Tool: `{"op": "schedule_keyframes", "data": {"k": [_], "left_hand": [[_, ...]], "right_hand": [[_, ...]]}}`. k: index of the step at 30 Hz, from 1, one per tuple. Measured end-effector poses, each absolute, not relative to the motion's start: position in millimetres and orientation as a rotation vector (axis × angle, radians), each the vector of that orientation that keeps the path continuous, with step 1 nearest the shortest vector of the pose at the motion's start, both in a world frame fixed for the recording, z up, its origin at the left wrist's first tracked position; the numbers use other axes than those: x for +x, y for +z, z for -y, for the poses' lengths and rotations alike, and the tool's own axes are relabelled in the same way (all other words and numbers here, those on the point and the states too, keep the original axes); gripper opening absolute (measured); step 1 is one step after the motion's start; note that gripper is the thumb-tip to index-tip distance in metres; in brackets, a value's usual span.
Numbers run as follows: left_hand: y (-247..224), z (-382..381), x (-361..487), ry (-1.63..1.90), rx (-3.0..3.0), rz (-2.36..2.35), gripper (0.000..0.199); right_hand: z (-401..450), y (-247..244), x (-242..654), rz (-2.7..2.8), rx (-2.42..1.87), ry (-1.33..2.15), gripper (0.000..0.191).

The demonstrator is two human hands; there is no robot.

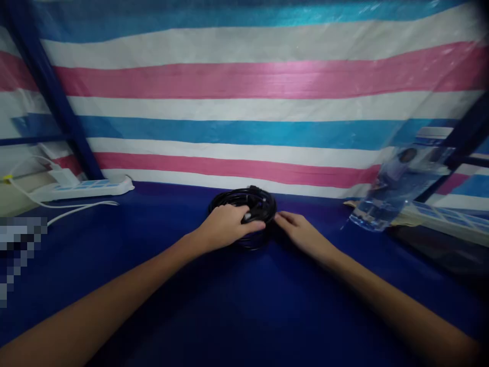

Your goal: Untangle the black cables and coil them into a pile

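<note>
As your left hand (225, 225), the nearer, holds the left side of the round black cable coil (267, 201) lying flat on the dark-blue tabletop (244, 306), your right hand (300, 232) meets the coil's right edge, fingers narrowed, grip impossible to tell.

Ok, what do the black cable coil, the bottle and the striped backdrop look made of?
Black cable coil: probably rubber or plastic sheathing, faintly shiny along its loops. Bottle: likely clear plastic, see-through with bright highlights. Striped backdrop: seemingly plastic sheeting, glossy, with glare and wrinkles.

Striped sheeting (237, 81) hangs behind a clear bottle (391, 191) and a white power strip (86, 190).
</note>
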State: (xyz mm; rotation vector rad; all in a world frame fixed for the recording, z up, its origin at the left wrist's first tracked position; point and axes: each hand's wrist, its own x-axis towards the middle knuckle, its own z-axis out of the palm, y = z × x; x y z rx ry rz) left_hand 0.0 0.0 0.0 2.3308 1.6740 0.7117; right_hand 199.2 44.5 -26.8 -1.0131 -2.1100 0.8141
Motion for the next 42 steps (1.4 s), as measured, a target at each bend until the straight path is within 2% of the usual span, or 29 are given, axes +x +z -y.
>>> {"op": "schedule_keyframes", "data": {"k": [3,6,8,11,18,20,28,33,35,37,40,42], "left_hand": [[11.4,5.2,13.8,1.156,1.917,-1.322,0.033],[18.0,8.6,20.2,1.222,1.541,-0.858,0.034],[21.5,10.4,17.7,1.185,1.482,-0.787,0.032],[30.6,12.4,2.7,1.275,1.580,-0.988,0.028],[53.8,11.3,-68.0,2.016,1.499,-1.453,0.022],[53.4,9.6,-81.7,2.102,1.464,-1.551,0.026],[53.2,9.7,-82.5,2.040,1.479,-1.464,0.036],[40.7,17.0,-47.9,1.405,1.472,-1.355,0.032],[33.0,22.8,-27.1,1.292,1.474,-1.272,0.038],[27.9,30.8,-9.1,1.222,1.468,-1.108,0.040],[27.3,42.2,2.6,1.042,1.587,-0.998,0.037],[29.9,45.8,-0.8,0.838,1.845,-1.115,0.035]], "right_hand": [[-25.7,-14.3,191.1,1.991,-0.929,1.038,0.057],[-6.5,-2.4,178.1,1.815,-0.821,1.205,0.046],[0.0,0.0,172.6,1.780,-0.766,1.216,0.035],[-6.2,-2.3,176.8,1.850,-0.804,1.063,0.032],[-64.7,-1.0,232.7,1.753,-1.125,0.518,0.030],[-74.0,4.3,247.3,1.711,-1.189,0.381,0.031],[-66.4,15.3,257.5,1.758,-1.264,-0.053,0.037],[-21.3,10.0,214.3,2.105,-0.939,0.000,0.035],[-3.2,9.4,197.9,2.088,-0.903,0.006,0.039],[7.9,8.8,186.6,2.040,-0.901,0.322,0.049],[11.0,5.6,178.6,1.919,-0.857,0.974,0.071],[8.3,4.0,177.4,1.893,-0.900,1.197,0.071]]}}
